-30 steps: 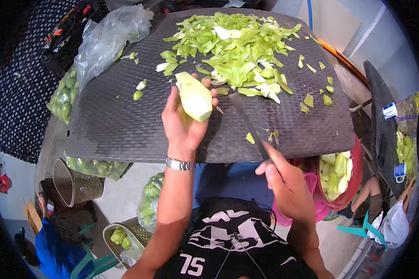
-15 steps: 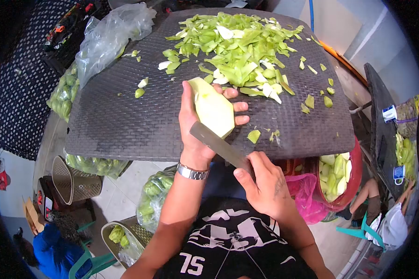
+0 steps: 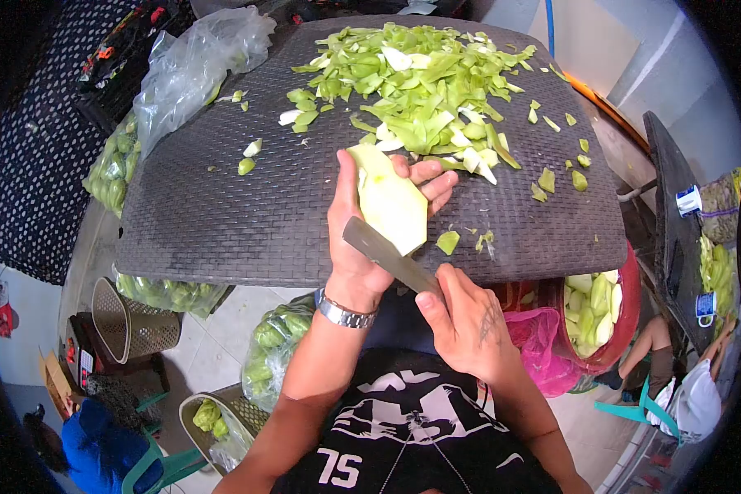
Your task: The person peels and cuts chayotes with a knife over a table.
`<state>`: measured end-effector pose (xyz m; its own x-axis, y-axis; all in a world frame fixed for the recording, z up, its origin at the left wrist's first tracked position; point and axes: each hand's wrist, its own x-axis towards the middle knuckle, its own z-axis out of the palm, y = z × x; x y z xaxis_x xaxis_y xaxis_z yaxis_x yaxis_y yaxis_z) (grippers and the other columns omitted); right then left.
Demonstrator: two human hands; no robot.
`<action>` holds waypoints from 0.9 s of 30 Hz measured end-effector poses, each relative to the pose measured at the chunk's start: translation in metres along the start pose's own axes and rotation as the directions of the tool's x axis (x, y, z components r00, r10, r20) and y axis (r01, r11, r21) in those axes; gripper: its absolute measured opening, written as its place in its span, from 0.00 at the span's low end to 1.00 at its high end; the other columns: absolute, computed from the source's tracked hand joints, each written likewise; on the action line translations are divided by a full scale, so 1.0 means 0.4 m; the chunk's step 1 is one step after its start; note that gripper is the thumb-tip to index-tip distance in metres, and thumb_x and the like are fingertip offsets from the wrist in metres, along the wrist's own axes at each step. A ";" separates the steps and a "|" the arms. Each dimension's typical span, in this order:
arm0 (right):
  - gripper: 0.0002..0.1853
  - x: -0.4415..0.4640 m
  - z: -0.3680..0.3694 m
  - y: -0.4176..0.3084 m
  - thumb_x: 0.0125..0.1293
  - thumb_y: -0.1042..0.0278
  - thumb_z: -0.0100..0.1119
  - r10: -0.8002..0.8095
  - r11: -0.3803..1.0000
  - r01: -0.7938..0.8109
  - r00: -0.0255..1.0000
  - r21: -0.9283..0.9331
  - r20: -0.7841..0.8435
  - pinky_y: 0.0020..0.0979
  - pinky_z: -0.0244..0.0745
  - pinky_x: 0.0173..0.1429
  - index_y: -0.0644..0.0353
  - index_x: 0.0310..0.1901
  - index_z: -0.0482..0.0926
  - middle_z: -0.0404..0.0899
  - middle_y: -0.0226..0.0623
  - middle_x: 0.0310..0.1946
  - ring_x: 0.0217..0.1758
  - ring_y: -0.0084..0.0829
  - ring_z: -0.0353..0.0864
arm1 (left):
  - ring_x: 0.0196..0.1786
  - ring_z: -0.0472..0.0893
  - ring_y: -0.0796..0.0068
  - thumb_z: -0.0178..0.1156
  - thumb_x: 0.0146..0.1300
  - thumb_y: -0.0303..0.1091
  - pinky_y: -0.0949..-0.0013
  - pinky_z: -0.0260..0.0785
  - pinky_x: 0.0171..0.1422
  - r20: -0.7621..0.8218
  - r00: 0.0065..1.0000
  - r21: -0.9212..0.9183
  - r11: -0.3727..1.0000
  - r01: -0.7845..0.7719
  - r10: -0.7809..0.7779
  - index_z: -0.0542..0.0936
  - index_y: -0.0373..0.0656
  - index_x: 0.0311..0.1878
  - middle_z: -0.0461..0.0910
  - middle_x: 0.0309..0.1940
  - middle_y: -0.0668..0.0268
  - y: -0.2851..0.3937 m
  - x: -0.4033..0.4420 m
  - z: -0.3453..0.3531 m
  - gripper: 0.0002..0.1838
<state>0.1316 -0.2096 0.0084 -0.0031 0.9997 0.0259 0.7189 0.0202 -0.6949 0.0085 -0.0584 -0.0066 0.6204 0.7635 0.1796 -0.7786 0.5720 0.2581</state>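
Note:
A peeled, pale green chayote [image 3: 391,210] rests in the palm of my left hand [image 3: 350,243], with the thumb along its left side and the fingers loosely behind it on the right. My right hand [image 3: 469,321] is closed around the handle of a knife [image 3: 391,258]; the handle itself is mostly hidden. The broad blade points up and left, beside the chayote's lower end and over my left palm; I cannot tell whether it touches. Just beyond my left fingers lies a large heap of green peelings [image 3: 428,90] on the dark woven-pattern table [image 3: 222,222].
A red tub [image 3: 626,309] of peeled pieces and a pink plastic bag [image 3: 543,354] stand below the table's right edge. Bags of chayotes [image 3: 276,346] sit below left. A clear plastic bag [image 3: 198,66] lies at the table's far left. People sit at both lower sides.
My left hand has shifted slightly right and downward with the chayote, its fingers a little straighter. The knife blade has moved slightly as well.

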 end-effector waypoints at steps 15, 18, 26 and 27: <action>0.24 0.016 0.022 0.029 0.80 0.45 0.51 -0.026 1.000 0.028 0.993 0.010 -0.119 0.58 0.75 0.42 0.63 0.44 0.72 0.79 0.54 0.33 0.37 0.63 0.81 | 0.62 0.82 0.44 0.38 0.79 0.71 0.46 0.64 0.78 -0.148 0.963 0.121 0.970 -0.210 0.227 0.76 0.41 0.47 0.83 0.52 0.49 -0.107 -0.049 -0.001 0.37; 0.24 0.015 0.025 0.036 0.80 0.44 0.51 -0.023 1.000 0.024 0.994 0.002 -0.105 0.58 0.75 0.41 0.63 0.44 0.72 0.79 0.53 0.34 0.36 0.63 0.82 | 0.60 0.82 0.44 0.37 0.79 0.71 0.46 0.64 0.77 -0.187 0.945 0.140 0.959 -0.246 0.269 0.76 0.41 0.47 0.83 0.50 0.49 -0.113 -0.059 0.008 0.38; 0.24 0.008 0.028 0.017 0.79 0.42 0.51 0.008 0.999 -0.014 0.993 -0.050 -0.116 0.60 0.76 0.41 0.61 0.44 0.74 0.80 0.53 0.34 0.36 0.63 0.83 | 0.58 0.83 0.43 0.42 0.77 0.73 0.41 0.69 0.73 -0.144 0.941 0.090 0.951 -0.295 0.306 0.76 0.41 0.50 0.83 0.49 0.50 -0.109 -0.066 -0.006 0.38; 0.24 0.010 0.029 0.016 0.79 0.42 0.51 0.013 0.998 -0.020 0.993 -0.052 -0.120 0.60 0.77 0.41 0.61 0.44 0.74 0.80 0.53 0.34 0.36 0.63 0.83 | 0.58 0.83 0.43 0.43 0.77 0.73 0.41 0.69 0.74 -0.152 0.939 0.095 0.951 -0.296 0.307 0.76 0.41 0.50 0.83 0.48 0.50 -0.108 -0.064 -0.010 0.38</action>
<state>0.1280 -0.2053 -0.0043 0.0899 0.9907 0.1025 0.7541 -0.0005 -0.6568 0.0260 -0.1015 -0.0261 0.3293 0.9385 0.1037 -0.9146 0.2897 0.2820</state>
